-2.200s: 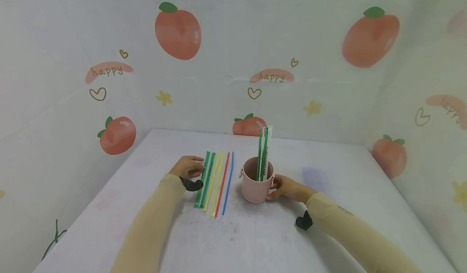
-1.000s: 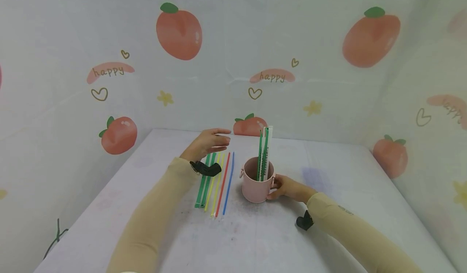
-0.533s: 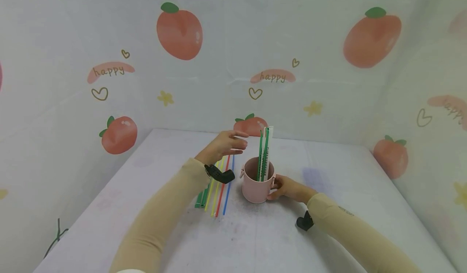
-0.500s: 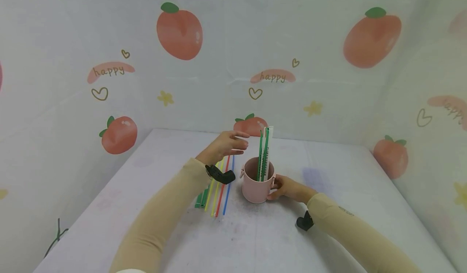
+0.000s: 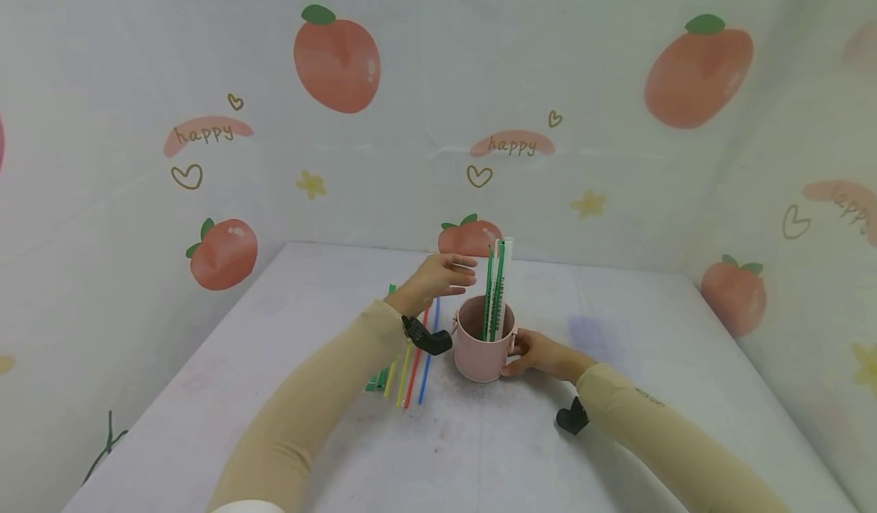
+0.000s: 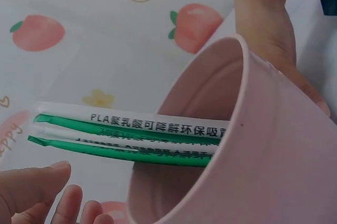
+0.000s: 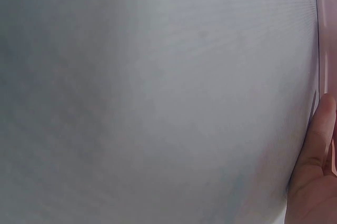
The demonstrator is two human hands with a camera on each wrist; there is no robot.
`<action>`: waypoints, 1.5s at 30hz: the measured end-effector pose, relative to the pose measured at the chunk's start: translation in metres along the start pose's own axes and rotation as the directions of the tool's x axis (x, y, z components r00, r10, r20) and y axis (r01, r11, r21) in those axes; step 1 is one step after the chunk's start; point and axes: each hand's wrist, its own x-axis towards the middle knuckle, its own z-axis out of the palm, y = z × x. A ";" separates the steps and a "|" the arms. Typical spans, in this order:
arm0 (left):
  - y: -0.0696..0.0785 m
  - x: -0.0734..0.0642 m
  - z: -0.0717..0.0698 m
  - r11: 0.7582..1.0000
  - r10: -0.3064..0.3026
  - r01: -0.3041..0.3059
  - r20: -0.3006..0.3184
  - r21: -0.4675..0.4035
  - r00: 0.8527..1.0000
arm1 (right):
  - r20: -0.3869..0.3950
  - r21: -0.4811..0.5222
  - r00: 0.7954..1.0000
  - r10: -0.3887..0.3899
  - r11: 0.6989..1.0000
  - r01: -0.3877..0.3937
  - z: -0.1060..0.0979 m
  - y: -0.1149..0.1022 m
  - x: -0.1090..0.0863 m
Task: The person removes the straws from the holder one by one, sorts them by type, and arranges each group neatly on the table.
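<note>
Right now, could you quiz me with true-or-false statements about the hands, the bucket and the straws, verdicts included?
1. The right hand holds the side of the pink bucket. True.
2. The bucket is tipped over on its side. False: it stands upright on the white table.
3. The left hand is near the green-and-white wrapped straws in the bucket. True.
4. The left hand is gripping a straw. False: it holds nothing.
5. The blue straw lies on the table, left of the bucket. True.
</note>
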 end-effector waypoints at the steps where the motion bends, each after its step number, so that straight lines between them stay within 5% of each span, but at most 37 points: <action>1: -0.001 0.001 0.001 1.000 0.000 0.000 -0.004 0.002 1.000 | 0.001 0.000 1.000 0.001 1.000 -0.001 0.000 0.000 0.000; 28: -0.014 0.010 0.020 0.991 -0.036 0.033 0.018 0.132 0.999 | 0.062 -0.036 0.997 -0.038 0.999 0.041 -0.004 0.001 -0.004; 45: -0.016 0.010 0.024 0.989 -0.046 0.046 -0.004 0.140 0.999 | -0.013 -0.021 0.999 0.044 0.999 -0.044 -0.001 0.002 0.001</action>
